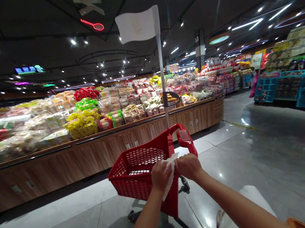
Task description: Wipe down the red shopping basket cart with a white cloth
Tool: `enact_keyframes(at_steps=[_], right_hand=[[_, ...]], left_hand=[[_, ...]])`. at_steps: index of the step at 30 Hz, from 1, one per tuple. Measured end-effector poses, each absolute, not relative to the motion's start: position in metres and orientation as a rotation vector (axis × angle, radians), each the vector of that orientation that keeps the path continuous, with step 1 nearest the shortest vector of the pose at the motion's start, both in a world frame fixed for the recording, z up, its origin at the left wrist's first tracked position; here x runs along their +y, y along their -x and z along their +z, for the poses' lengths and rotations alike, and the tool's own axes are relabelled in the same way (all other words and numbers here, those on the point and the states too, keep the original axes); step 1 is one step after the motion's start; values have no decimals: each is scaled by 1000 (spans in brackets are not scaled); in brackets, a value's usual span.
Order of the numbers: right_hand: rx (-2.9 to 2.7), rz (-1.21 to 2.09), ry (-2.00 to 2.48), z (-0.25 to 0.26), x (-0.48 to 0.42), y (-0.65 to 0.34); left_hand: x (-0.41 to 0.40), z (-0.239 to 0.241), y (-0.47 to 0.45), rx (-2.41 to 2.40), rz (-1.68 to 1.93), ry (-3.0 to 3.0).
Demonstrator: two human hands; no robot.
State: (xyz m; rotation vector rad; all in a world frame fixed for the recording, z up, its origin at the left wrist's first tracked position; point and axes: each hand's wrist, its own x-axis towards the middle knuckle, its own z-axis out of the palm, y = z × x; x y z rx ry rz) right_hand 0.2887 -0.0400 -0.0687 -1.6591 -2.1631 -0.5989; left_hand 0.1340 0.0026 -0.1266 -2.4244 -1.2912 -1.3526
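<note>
Both my hands are in front of me over a red shopping cart [136,157], which has a basket with a lattice of holes. My left hand [160,175] is closed around a crumpled white wipe [170,180] with a ribbed edge; part of it hangs below the fingers. Beside it, my right hand [189,166] is closed in a fist at the wipe's upper end, next to the cart's side panel. Its fingertips are hidden from me. Just above the right hand is the cart's red handle [185,136]. No goods show inside the basket.
Behind the cart runs a long wood-panelled display counter [144,134] piled with packaged food. A pole with a white flag [138,25] rises behind the cart's handle. Blue and pink display racks [281,86] stand at the right on the grey tiled floor [240,154].
</note>
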Motion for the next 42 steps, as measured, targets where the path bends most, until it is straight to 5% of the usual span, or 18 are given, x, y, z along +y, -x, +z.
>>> enact_keyframes(at_steps=[9, 21, 36, 42], right_hand=[[-2084, -641, 1693, -77, -35, -338], [-2082, -675, 1684, -81, -22, -339], [-2104, -664, 1593, -86, -14, -348], [-2081, -682, 1616, -83, -16, -343]], left_hand=[[21, -176, 1, -1660, -929, 2204], [-11, -121, -191, -1391, -1210, 2455], [15, -178, -25, -1449, -953, 2294], [9, -160, -79, -1435, -1069, 2369]])
